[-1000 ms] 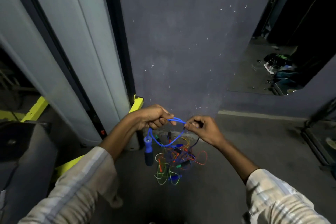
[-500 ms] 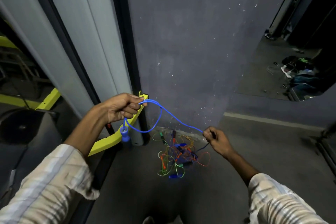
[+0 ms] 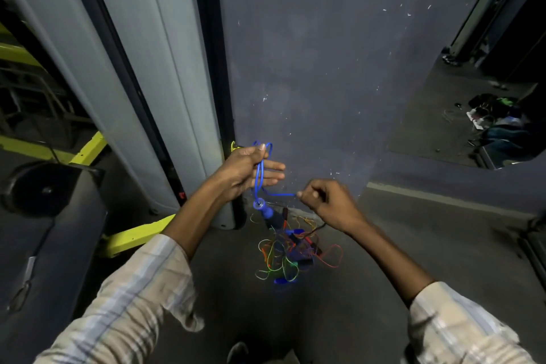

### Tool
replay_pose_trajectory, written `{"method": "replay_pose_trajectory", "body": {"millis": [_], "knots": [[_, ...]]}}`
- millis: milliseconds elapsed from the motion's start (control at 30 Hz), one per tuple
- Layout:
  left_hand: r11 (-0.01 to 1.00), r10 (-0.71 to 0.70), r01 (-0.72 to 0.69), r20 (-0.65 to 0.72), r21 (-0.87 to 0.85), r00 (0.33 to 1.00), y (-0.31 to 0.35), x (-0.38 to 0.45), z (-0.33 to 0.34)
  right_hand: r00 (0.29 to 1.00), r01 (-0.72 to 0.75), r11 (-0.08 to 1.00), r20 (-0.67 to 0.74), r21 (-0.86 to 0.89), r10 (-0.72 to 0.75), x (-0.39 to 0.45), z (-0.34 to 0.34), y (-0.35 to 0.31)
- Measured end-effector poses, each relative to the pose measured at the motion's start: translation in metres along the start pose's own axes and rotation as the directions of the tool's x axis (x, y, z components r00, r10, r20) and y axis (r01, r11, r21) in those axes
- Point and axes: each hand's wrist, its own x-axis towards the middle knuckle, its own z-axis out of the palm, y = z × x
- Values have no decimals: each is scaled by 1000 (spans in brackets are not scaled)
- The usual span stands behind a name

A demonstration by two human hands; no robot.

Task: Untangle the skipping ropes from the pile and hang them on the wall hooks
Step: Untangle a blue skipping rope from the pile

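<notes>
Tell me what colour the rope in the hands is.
Blue: the rope and its handle, clearest in the head view.

The grey concrete floor (image 3: 399,260) carries a tangled pile of skipping ropes (image 3: 291,251) (orange, green and blue cords with dark and blue handles) near the foot of the purple wall (image 3: 325,68). A yellow metal bar (image 3: 133,238) also rests on the floor beside the pillar (image 3: 165,68).

A gym or training room is suggested: a dim space with a dark painted wall (image 3: 325,68), a concrete floor (image 3: 428,245), yellow steel equipment frames (image 3: 88,151), and a tangled pile of skipping ropes (image 3: 292,254) is seen on the floor.
</notes>
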Motion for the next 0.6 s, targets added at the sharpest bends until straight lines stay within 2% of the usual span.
{"method": "replay_pose_trajectory", "body": {"millis": [67, 133, 200, 300, 367, 467, 600], "knots": [[996, 30, -33, 42, 79, 999, -6, 4, 10, 989, 102, 995, 111, -8, -101, -3, -7, -27], [990, 27, -37, 72, 139, 997, -16, 7, 20, 981, 150, 988, 116, 30, -153, -2, -10, -44], [975, -12, -16, 122, 222, 993, -23, 7, 30, 984, 167, 985, 48, 52, -169, 2, -14, -52], [940, -174, 109, 180, 322, 968, -23, 3, 37, 976, 170, 985, -143, 42, -162, 9, -21, -52], [945, -253, 190, 228, 265, 940, -16, 4, 35, 966, 142, 985, -229, 94, -117, 13, -23, -46], [940, -325, 279, 264, 199, 908, -1, 2, 31, 980, 135, 972, -171, 193, -102, 15, -20, -32], [931, -306, 244, 213, 270, 928, 21, -1, 28, 991, 112, 964, -101, 240, -90, 10, -8, -8]]}}
